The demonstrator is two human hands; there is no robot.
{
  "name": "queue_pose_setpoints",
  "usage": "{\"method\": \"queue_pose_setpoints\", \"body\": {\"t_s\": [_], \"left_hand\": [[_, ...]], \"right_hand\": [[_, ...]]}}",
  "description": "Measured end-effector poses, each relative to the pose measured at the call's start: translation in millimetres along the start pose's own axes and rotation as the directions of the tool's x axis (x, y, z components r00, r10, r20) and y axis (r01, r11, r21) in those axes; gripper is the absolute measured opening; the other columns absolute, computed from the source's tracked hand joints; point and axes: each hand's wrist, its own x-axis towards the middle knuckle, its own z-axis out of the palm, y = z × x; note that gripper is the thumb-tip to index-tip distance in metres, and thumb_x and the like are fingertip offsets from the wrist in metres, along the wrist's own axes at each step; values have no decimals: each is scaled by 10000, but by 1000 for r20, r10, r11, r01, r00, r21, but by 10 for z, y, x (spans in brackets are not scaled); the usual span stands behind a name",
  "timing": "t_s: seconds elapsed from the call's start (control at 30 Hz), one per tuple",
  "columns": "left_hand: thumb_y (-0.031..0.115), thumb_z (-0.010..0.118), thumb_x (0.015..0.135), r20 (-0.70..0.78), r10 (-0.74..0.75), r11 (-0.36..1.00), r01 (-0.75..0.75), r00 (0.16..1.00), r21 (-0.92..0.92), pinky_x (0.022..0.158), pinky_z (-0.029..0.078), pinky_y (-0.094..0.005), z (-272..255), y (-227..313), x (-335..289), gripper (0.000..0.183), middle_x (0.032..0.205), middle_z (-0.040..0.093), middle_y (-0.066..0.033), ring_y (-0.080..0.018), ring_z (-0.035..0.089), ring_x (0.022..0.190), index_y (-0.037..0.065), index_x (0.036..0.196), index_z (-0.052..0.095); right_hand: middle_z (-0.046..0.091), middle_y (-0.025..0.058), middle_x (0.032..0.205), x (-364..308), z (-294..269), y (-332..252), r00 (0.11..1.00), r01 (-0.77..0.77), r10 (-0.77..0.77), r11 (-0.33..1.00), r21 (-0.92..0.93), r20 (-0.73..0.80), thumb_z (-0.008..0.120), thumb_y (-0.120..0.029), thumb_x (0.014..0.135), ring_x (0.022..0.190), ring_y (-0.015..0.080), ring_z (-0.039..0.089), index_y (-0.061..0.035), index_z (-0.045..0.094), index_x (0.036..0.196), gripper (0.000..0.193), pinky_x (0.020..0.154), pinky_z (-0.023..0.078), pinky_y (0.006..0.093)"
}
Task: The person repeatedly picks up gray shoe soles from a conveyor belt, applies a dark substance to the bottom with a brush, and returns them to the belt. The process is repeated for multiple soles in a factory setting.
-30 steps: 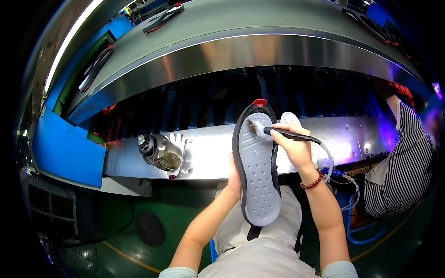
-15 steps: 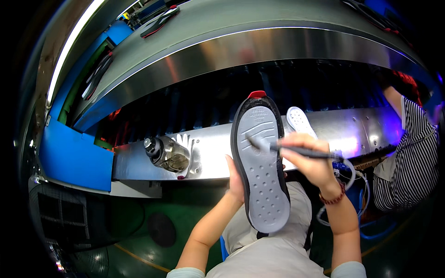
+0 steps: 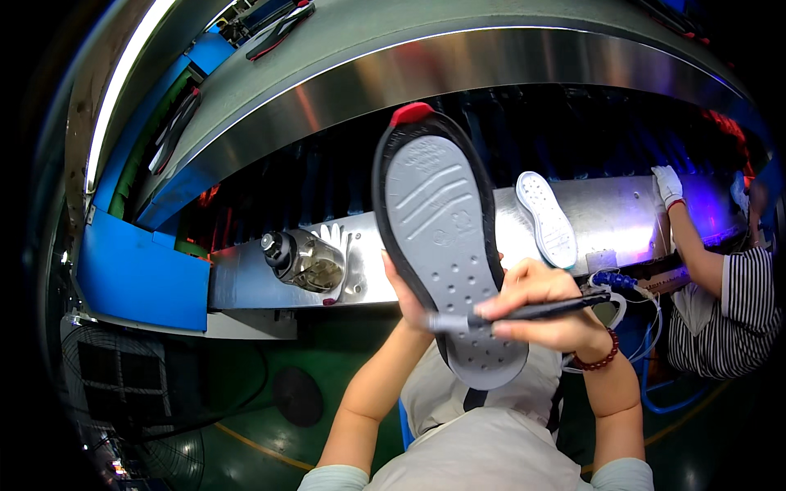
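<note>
A grey shoe sole (image 3: 434, 209) with a black rim and a red tip stands tilted up before me, its ridged and dimpled face toward me. My left hand (image 3: 403, 290) grips it by the left edge, the fingers passing out of sight behind it. In my right hand (image 3: 544, 304) is a black-handled brush (image 3: 565, 306), held between thumb and fingers. Its blurred bristles lie over the lower part of the sole, near the left rim.
On the metal ledge (image 3: 614, 214) lie a white perforated sole (image 3: 547, 219), a dark clear bottle (image 3: 315, 266) and a white glove (image 3: 334, 237). Beyond it runs a conveyor belt (image 3: 458, 18) bearing soles. At right sits a co-worker in a striped top (image 3: 720, 327); cables (image 3: 626, 282) hang between us.
The brush has swept down from the sole's upper part to its lower left edge. The sole has moved up and left in view. A co-worker's gloved hand now shows on the ledge.
</note>
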Motion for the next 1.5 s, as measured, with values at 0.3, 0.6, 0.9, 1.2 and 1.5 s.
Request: {"method": "queue_pose_setpoints", "body": {"t_s": [0.3, 0.6, 0.9, 1.2, 1.5], "left_hand": [[791, 245, 694, 82, 209, 978, -206, 975, -45, 834, 437, -475, -52, 177, 183, 993, 1176, 438, -262, -389, 503, 1001, 10, 1306, 260], [794, 267, 686, 104, 215, 977, -211, 971, -41, 839, 437, -456, -18, 330, 244, 987, 1167, 447, -251, -371, 509, 988, 20, 1300, 279], [770, 282, 712, 138, 168, 985, -171, 976, 15, 869, 423, -475, 55, 393, 211, 961, 1220, 388, -277, -401, 462, 1065, 49, 1342, 199], [715, 337, 727, -97, 97, 994, -102, 991, -48, 938, 374, -419, 23, 246, 129, 945, 1258, 380, -248, -353, 430, 1122, -14, 1319, 229], [268, 481, 782, 108, -283, 957, 288, 953, -32, 804, 453, -302, -88, 394, -38, 490, 1030, 582, -162, -220, 581, 913, -47, 1156, 462]], "right_hand": [[664, -31, 821, -53, -51, -91, 984, 175, -167, 962, -211, 54, 715, -125, 670, 697, 96, 473, -114, 690, 846, 179, 719, 341, 239], [668, 16, 853, -114, -133, -41, 979, 180, -166, 976, -122, 114, 730, -78, 638, 704, 122, 508, -80, 681, 843, 211, 712, 388, 239], [663, 24, 865, -148, -223, 52, 978, 118, -110, 992, -35, 175, 730, -68, 630, 802, 147, 511, -65, 680, 875, 250, 781, 412, 273], [624, 159, 912, -153, -88, 230, 990, -11, 112, 689, 725, -91, 647, 40, 680, 864, 205, 583, 46, 619, 891, 213, 806, 447, 284], [647, 148, 883, -83, -249, -48, 967, 27, -97, 958, 286, 234, 699, 18, 652, 830, 226, 630, 7, 652, 876, 229, 754, 494, 293]]}}
